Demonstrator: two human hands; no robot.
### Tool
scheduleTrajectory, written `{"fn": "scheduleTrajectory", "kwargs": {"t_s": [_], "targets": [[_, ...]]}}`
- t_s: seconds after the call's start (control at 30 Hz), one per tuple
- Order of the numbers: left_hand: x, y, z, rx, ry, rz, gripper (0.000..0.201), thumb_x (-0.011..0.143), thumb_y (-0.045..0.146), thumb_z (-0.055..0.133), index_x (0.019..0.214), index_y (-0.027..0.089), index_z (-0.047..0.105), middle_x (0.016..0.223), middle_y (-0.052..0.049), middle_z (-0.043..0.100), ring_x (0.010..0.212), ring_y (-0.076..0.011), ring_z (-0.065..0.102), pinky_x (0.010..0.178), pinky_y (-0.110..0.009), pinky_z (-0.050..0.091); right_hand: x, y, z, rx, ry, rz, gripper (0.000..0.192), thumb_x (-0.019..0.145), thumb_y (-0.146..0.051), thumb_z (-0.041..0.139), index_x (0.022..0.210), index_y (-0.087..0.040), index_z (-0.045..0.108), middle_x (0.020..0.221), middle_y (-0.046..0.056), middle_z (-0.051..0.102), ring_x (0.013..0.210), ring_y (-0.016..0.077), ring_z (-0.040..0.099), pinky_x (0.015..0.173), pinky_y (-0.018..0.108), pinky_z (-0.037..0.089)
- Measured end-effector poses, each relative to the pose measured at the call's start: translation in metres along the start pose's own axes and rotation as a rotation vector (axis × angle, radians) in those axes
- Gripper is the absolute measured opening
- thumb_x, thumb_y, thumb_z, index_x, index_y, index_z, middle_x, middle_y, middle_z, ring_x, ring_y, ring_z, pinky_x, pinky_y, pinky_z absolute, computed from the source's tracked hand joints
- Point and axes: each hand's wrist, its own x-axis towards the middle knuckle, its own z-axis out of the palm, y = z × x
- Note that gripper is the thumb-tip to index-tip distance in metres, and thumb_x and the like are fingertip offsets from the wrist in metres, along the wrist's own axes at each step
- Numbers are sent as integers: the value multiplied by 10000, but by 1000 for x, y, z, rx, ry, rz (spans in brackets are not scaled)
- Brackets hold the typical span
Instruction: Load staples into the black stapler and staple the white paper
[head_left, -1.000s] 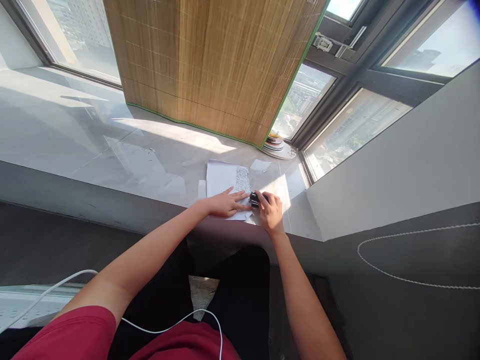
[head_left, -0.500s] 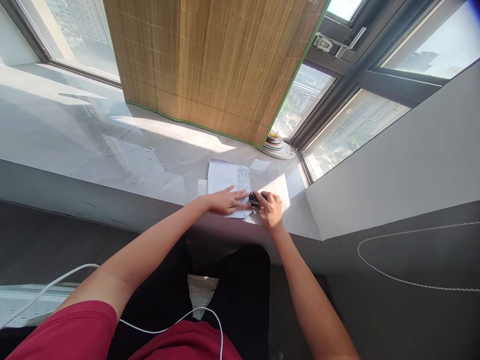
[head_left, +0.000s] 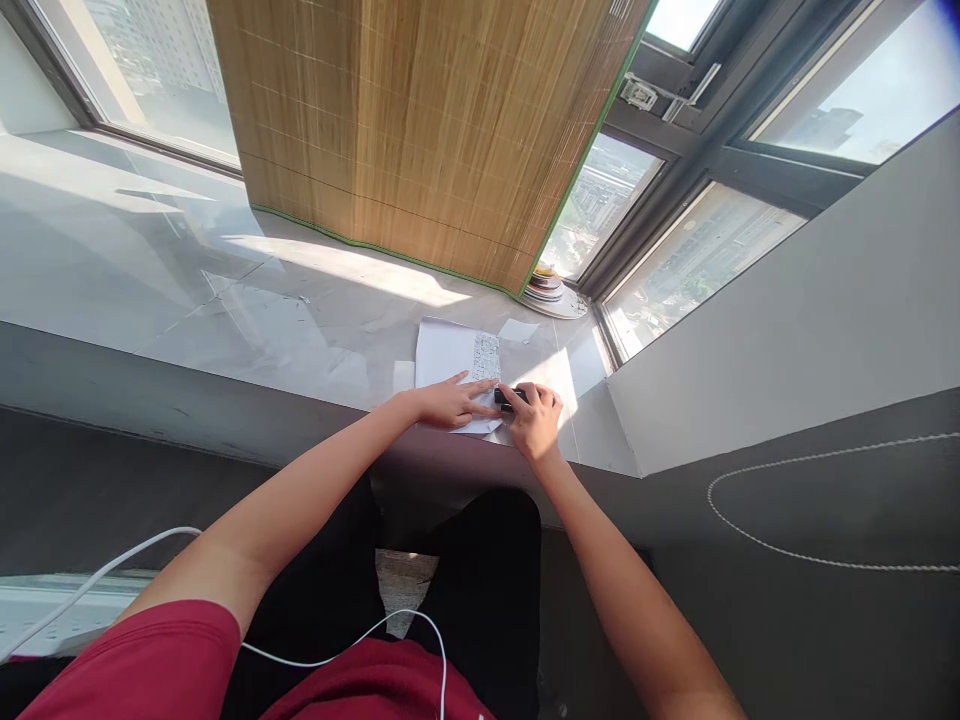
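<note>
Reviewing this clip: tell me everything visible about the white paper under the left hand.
The white paper lies roughly flat on the pale, marble-look ledge, near its front edge. Its upper left part looks blank; a patch of dense dark marks, too small to read, runs along the right side. The left hand is spread across its lower part; a black object in the right hand sits at its right edge, contact unclear.

Camera: single, head-worn, looking from above the lap (head_left: 487, 570), forward and steeply down. Range: arms (head_left: 622, 590) close, running away from it; left hand (head_left: 450, 402) and right hand (head_left: 536, 422) farther off, on the ledge (head_left: 172, 290), by its near edge. Field: ledge crossing aslant, far right corner included; blind (head_left: 420, 130) and windows (head_left: 705, 265) along its far side.
</note>
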Motion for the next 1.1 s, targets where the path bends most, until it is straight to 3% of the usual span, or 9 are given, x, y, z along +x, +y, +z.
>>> {"fn": "scheduleTrajectory", "kwargs": {"t_s": [0.3, 0.5, 0.6, 0.87, 1.03, 1.1], "targets": [[-5, 0, 0, 26, 15, -4, 575, 1031, 202, 437, 1558, 426, 499, 1768, 3, 155, 1630, -281, 187, 1314, -592, 81, -2, 0, 6, 81, 161, 319, 504, 949, -154, 456, 1381, -323, 653, 1236, 90, 602, 1127, 286, 512, 1021, 457, 391], [-3, -3, 3, 23, 1, -18, 701, 1003, 166, 385, 1686, 261, 261, 1742, -75, 262, 1634, -244, 176, 1320, -576, 56, 0, 4, 12, 169, 261, 455, 492, 979, -283, 466, 1458, -199, 544, 1247, 156, 588, 1128, 317, 517, 1006, 475, 446], [-2, -2, 5, 45, 25, -35, 692, 992, 167, 383, 1674, 235, 296, 1733, -86, 288, 1630, -254, 193, 1318, -576, 86, 0, 5, 14, 195, 249, 524, 461, 971, -323, 471, 1384, -139, 568, 1215, 179, 594, 1114, 336, 518, 1001, 486, 453], [-4, 6, 3, 185, 52, -129, 640, 987, 231, 424, 1625, 266, 406, 1736, -100, 288, 1623, -303, 209, 1278, -634, 179, 2, -1, 10, 169, 178, 554, 416, 956, -292, 456, 1318, -140, 595, 1142, 165, 594, 1049, 324, 519, 960, 454, 452], [-2, 12, 1, 198, 46, -157, 613, 1023, 276, 413, 1633, 322, 376, 1750, -73, 258, 1626, -295, 195, 1281, -635, 149, 2, -2, 12, 136, 191, 539, 426, 955, -289, 469, 1335, -139, 589, 1106, 157, 595, 1016, 320, 524, 912, 434, 453], [-7, 8, -6, 192, 115, -170, 614, 1047, 336, 406, 1654, 342, 315, 1747, -59, 270, 1624, -279, 203, 1288, -626, 137, 2, -1, 13, 124, 179, 541, 427, 963, -295, 474, 1346, -141, 582, 1108, 153, 592, 1019, 317, 523, 915, 429, 449]]}}
